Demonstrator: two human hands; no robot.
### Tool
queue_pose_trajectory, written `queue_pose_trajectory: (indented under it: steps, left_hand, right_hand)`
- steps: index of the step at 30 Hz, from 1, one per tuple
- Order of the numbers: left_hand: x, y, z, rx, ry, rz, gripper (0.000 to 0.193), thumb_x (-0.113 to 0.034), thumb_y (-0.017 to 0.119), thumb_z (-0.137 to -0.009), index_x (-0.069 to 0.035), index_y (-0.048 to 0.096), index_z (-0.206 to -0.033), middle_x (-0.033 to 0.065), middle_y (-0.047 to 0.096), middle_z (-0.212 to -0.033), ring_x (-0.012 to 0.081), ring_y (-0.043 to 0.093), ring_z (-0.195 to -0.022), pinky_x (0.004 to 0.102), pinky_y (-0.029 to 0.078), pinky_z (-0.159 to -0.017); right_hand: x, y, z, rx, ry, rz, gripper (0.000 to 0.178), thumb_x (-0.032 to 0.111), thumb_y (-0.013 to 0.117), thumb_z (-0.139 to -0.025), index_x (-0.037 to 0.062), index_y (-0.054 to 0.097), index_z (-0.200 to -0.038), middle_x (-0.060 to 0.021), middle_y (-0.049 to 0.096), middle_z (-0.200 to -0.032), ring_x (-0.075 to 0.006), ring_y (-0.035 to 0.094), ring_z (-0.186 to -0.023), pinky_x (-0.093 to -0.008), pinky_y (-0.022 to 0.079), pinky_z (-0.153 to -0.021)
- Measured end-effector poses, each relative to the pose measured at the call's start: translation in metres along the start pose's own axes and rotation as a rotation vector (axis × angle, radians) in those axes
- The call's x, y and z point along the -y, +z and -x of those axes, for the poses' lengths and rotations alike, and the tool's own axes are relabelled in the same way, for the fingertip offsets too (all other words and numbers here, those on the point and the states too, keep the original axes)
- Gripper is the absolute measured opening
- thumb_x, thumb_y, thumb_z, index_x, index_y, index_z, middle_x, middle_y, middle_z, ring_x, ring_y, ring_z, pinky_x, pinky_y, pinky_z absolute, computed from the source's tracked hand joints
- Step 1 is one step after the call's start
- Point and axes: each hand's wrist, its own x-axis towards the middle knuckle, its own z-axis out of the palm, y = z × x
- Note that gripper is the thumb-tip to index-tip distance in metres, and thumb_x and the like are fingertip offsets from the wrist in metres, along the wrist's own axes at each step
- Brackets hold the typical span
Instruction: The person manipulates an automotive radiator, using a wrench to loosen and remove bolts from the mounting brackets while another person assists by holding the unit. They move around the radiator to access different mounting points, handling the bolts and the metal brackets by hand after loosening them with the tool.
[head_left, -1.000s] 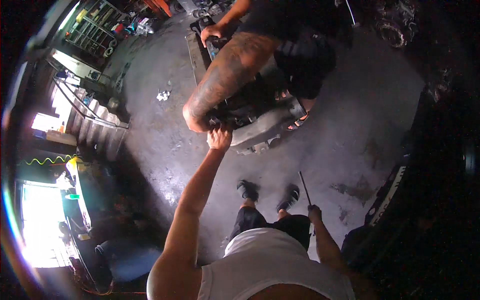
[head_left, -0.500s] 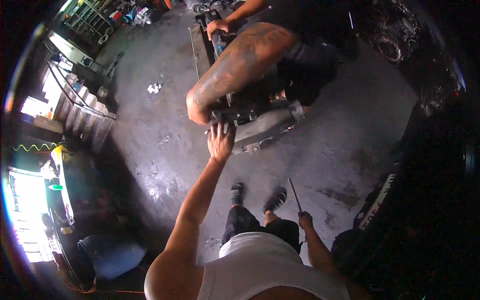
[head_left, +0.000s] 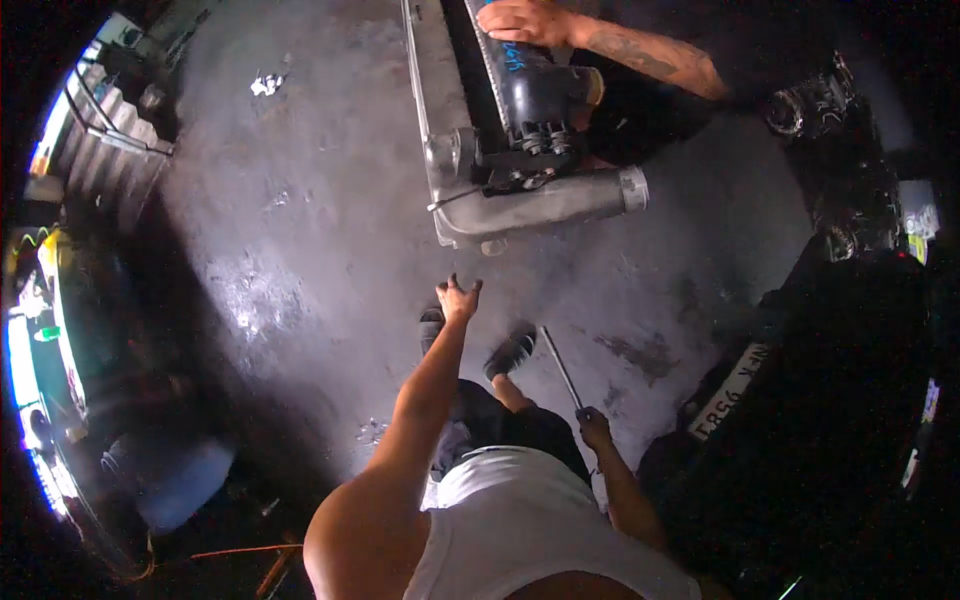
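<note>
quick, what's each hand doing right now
Left hand: open, fingers spread, empty, stretched toward the grey metal engine part on the floor, not touching it.
Right hand: closed on a thin metal rod.

The radiator (head_left: 530, 205) looks like dull grey metal with a glossy black plastic tank. The rod (head_left: 560, 366) is thin bare metal. The floor (head_left: 300, 230) is rough, stained concrete.

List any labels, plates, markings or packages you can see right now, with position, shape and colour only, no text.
Vehicle number plate: lower right, on the dark vehicle's edge, long white rectangle with dark characters, tilted.
Blue handwritten marking: top centre, on the black part of the radiator assembly, just below another person's hand.
Crumpled white scrap: upper left on the grey floor, possibly paper or packaging; too small to tell.
</note>
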Motion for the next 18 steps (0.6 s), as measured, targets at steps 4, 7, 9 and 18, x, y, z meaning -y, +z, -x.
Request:
queue_pose_trajectory:
  steps: [4,7,9,18]
  left_hand:
    - [-0.090,-0.051,0.045,-0.173,0.306,0.205,0.077,-0.037,0.074,-0.069,-0.004,0.040,-0.129,0.0218,0.039,-0.130,0.0378,0.036,-0.122,0.0447,0.032,-0.101]
    - [-0.161,-0.100,0.052,-0.585,0.459,0.213,0.101,-0.044,0.081,-0.060,-0.004,0.029,-0.136,0.0210,0.032,-0.134,0.0394,0.033,-0.124,0.0522,0.028,-0.100]
    - [-0.197,-0.102,0.034,-0.663,0.360,0.244,0.106,-0.049,0.082,-0.057,-0.004,0.029,-0.136,0.0217,0.033,-0.133,0.0404,0.033,-0.123,0.0529,0.028,-0.100]
    - [-0.215,-0.070,0.000,-0.937,0.355,0.338,0.116,-0.060,0.083,-0.039,-0.003,0.035,-0.128,0.0246,0.030,-0.138,0.0388,0.028,-0.130,0.0542,0.022,-0.104]
  right_hand:
    - [0.040,-0.027,0.032,-0.031,0.010,-0.069,0.033,0.033,0.056,-0.088,0.0006,0.061,-0.085,-0.0148,0.059,-0.065,-0.0270,0.058,-0.061,-0.0392,0.044,-0.059]
    - [0.072,-0.054,0.044,-0.081,0.021,-0.030,0.032,0.033,0.056,-0.088,0.0015,0.059,-0.080,-0.0124,0.057,-0.063,-0.0239,0.053,-0.057,-0.0388,0.041,-0.058]
    - [0.076,-0.062,0.037,-0.153,-0.046,0.025,0.032,0.034,0.056,-0.090,0.0028,0.056,-0.080,-0.0132,0.052,-0.060,-0.0252,0.049,-0.053,-0.0371,0.037,-0.051]
    - [0.248,-0.124,-0.019,-0.327,-0.446,-0.604,0.025,0.032,0.049,-0.093,0.0075,0.050,-0.087,0.0034,0.042,-0.064,-0.0054,0.040,-0.056,-0.0209,0.030,-0.047]
